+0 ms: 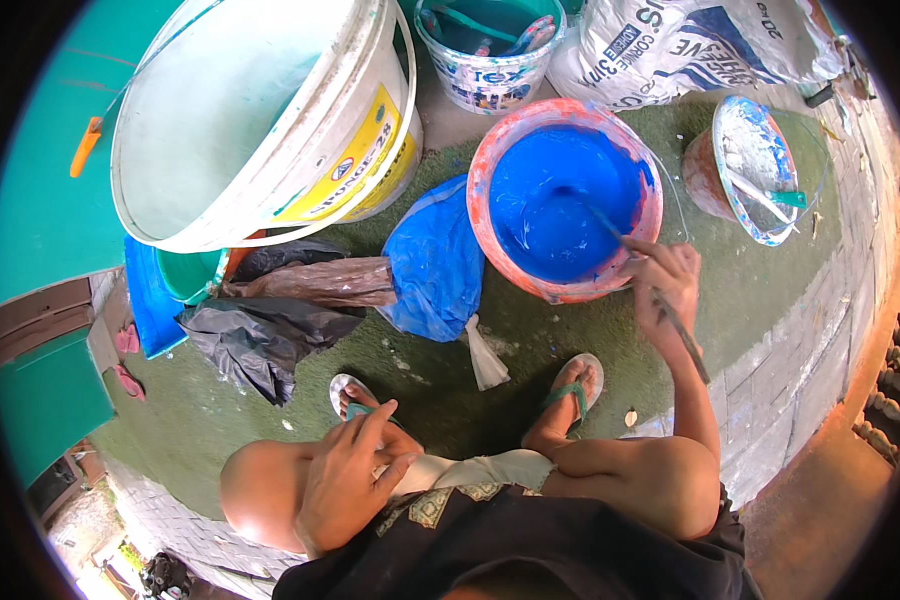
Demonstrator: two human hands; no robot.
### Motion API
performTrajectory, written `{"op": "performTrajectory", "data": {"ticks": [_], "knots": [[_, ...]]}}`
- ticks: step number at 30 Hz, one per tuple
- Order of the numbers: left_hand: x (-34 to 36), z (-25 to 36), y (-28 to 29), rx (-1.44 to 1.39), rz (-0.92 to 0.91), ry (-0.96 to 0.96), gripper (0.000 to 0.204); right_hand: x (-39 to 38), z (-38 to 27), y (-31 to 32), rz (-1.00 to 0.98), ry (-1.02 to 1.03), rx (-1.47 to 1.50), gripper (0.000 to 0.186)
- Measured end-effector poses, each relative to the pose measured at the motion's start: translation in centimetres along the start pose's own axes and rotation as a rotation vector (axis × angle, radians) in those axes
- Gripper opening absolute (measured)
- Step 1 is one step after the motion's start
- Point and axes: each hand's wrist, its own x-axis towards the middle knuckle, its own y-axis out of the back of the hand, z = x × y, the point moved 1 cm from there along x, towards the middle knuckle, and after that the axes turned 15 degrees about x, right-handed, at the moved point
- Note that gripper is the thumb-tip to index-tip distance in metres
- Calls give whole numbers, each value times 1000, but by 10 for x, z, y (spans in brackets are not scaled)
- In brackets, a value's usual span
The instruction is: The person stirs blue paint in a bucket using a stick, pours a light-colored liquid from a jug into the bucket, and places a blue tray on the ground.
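Observation:
A round bucket [478, 175] with a rim smeared orange-red stands in front of me, holding thick blue paint [535, 190]. My right hand [667, 285] is closed around a thin stick [686, 338] at the bucket's near right side. The stick's far end dips into the paint, where swirl marks show around it. Over my left knee lies my left hand [345, 485], its fingers loosely stretched and apart, with nothing in it.
Left of the paint stands a large white bucket [395, 150]. Blue [435, 260] and black [270, 335] plastic bags lie below it. A tool-filled pail [490, 85] and a white sack [660, 60] are behind; a small paint-streaked pail [705, 175] is to the right.

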Motion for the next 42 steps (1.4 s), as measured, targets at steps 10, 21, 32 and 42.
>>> {"op": "performTrajectory", "data": {"ticks": [10, 21, 32, 42], "knots": [[1, -12, -11, 72, 67, -77, 60, -57, 23, 12, 223, -572, 773, 7], [-1, -10, -10, 53, 40, -21, 59, -59, 30, 54, 454, -536, 1039, 11], [-1, -11, -12, 91, 95, -69, 62, -67, 1, 119, 480, -287, 846, 20], [-4, -13, -16, 75, 78, -52, 61, -18, -14, 61, 87, -175, 7, 4]]}}
